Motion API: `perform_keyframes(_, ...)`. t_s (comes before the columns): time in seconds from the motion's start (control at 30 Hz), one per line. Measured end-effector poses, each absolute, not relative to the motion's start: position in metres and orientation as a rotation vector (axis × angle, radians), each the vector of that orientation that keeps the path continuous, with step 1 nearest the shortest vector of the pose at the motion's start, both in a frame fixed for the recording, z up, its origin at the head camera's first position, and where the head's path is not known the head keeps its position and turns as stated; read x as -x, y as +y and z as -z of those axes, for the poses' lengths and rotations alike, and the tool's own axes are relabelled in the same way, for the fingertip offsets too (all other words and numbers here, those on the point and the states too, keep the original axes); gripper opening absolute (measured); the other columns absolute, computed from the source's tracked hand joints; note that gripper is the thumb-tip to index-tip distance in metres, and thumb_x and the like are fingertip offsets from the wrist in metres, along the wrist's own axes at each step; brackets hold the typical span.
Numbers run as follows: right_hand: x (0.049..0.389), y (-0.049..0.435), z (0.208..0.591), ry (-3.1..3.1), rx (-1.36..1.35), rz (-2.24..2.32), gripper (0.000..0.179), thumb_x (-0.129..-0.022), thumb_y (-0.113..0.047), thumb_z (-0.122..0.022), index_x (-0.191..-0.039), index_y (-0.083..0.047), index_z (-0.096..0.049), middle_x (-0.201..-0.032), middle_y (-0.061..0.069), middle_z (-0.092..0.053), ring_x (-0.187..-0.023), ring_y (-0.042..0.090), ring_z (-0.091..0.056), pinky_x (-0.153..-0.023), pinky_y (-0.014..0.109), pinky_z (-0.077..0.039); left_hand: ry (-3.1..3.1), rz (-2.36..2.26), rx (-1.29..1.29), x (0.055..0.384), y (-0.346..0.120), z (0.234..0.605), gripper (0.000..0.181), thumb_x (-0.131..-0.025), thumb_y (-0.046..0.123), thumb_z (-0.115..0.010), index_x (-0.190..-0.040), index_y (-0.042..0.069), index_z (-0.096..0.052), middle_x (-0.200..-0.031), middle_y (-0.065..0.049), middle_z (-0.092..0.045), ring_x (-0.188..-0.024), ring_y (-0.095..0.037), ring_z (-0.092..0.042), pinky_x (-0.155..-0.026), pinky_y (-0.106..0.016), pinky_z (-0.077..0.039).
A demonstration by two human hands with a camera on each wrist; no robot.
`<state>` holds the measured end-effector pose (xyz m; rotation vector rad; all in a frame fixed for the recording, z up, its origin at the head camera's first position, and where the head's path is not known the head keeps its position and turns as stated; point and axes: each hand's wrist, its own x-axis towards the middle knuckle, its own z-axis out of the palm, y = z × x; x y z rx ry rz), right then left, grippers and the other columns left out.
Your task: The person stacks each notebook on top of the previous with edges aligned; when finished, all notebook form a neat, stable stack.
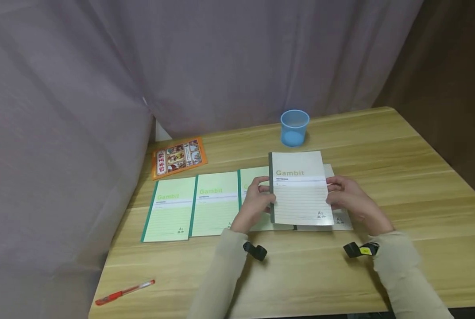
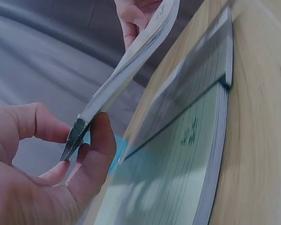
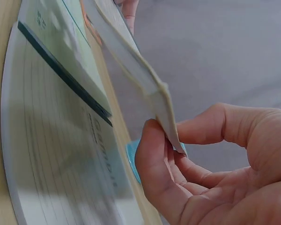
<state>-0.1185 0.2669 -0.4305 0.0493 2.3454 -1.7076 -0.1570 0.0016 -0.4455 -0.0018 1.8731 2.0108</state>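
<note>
Both hands hold up a white notebook (image 1: pixel 301 195) with a dark grey spine and "Gambit" on its cover. My left hand (image 1: pixel 255 204) pinches the spine side; in the left wrist view its thumb and fingers (image 2: pixel 103 136) grip the dark spine. At the opposite edge my right hand (image 1: pixel 354 201) pinches the pages between thumb and fingers, as the right wrist view shows. Beneath the raised notebook lies another white notebook (image 1: pixel 342 220), mostly hidden. Left of it, three pale green notebooks with green spines lie in a row: one (image 1: pixel 168 212), a second (image 1: pixel 215 208), and a third (image 1: pixel 257 173) partly behind my left hand.
An orange illustrated booklet (image 1: pixel 179 157) lies at the back left of the wooden table (image 1: pixel 412 177). Behind the held notebook stands a blue plastic cup (image 1: pixel 294 128). A red pen (image 1: pixel 125 292) rests near the front left edge. Grey curtains (image 1: pixel 221 66) hang behind the table.
</note>
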Motion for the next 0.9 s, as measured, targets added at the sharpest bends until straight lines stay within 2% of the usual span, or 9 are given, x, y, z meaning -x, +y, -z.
perform_keyframes(0.5, 0.131, 0.227, 0.433, 2.286, -0.014, 1.765, 0.064, -0.079, 0.007, -0.060, -0.139, 0.016, -0.038, -0.102, 0.017, -0.057, -0.078, 0.016, -0.058, -0.067, 0.032, -0.058, 2.058, -1.911, 0.032, 0.160, -0.036, 0.450, 0.074, -0.077, -0.010, -0.060, -0.147, 0.007, -0.043, -0.112, -0.015, -0.056, -0.084, -0.023, -0.060, -0.056, -0.030, -0.054)
perform_keyframes(0.9, 0.140, 0.201, 0.437, 2.270, -0.017, 1.719, 0.064, -0.080, 0.005, -0.061, -0.140, 0.013, -0.040, -0.102, 0.015, -0.055, -0.079, 0.018, -0.059, -0.068, 0.032, -0.058, 2.120, -1.885, 0.061, 0.157, -0.063, 0.454, 0.073, -0.079, -0.011, -0.059, -0.148, 0.004, -0.041, -0.115, -0.018, -0.051, -0.080, -0.022, -0.054, -0.054, -0.028, -0.050)
